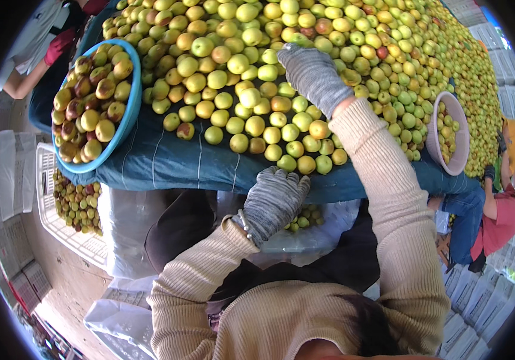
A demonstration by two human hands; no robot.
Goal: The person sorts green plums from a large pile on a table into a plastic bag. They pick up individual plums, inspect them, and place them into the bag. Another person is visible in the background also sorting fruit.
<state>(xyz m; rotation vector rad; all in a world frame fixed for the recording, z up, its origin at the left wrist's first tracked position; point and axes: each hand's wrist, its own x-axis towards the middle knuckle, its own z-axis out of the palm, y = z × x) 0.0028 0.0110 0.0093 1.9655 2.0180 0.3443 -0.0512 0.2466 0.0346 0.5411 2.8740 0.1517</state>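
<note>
Yellow-green jujube-like fruits [250,97], some with red-brown patches, cover a table draped in dark blue cloth [172,162]. My right hand [313,76], in a grey knitted glove, reaches over the pile, its fingertips at the fruits; whether it grips one cannot be seen. My left hand [275,202], gloved alike, rests at the cloth's near edge just below the front fruits, its fingers bent; its palm is hidden. Under it, partly covered, more fruits [304,218] lie in a container lined with clear plastic between my knees.
A blue basin [136,90] of browner fruits tilts at the table's left edge. Below it stands a white plastic crate [48,202] with fruits. A pink basket [462,135] sits at right. Other people [502,216] work at right and upper left. Stacked white crates [478,301] stand at lower right.
</note>
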